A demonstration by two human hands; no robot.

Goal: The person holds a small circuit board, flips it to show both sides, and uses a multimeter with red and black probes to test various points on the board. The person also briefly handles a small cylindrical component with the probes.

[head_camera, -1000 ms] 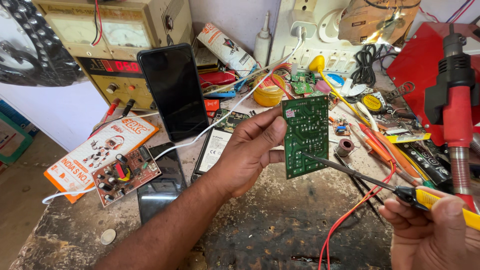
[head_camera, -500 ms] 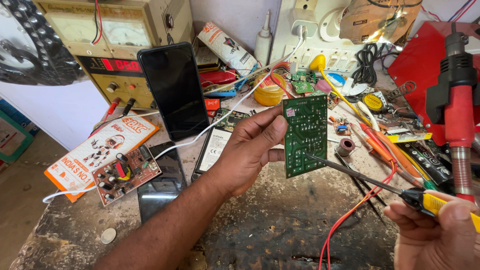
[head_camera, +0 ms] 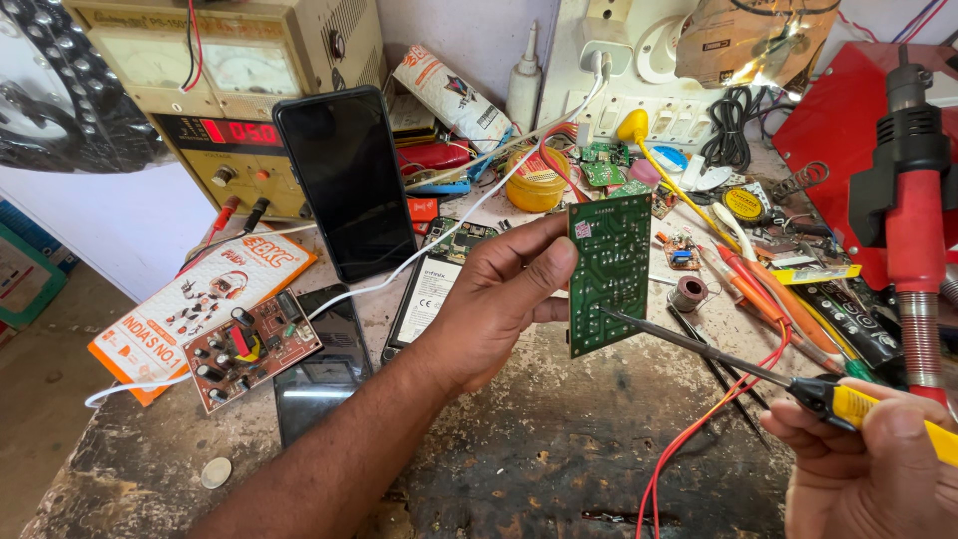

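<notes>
— Green circuit board, that's what I'm seeing at the centre. It's being held upright above the workbench, solder side facing the camera.

— Which hand is holding it?

— I'm watching the left hand doing that. It's closed on the board's left edge, thumb pressing the near face and the other fingers curling behind it.

— And the right hand?

— My view is catching the right hand at the lower right corner. It's wrapped tight around the yellow handle of a soldering iron, and the iron's thin dark tip is meeting the lower left part of the board. I can't tell whether it's actually touching the surface.

— What's lying around it?

— I'm seeing a red wire looping down under the iron toward the bench edge. Just right of the board a small spool of solder is standing. Left of the hand, a black phone is leaning against a beige power supply that's showing red digits. In front of that, a brown circuit board is lying partly on an orange leaflet, and a white cable is running across the bench. At the far right a red hot-air tool is standing upright.
</notes>
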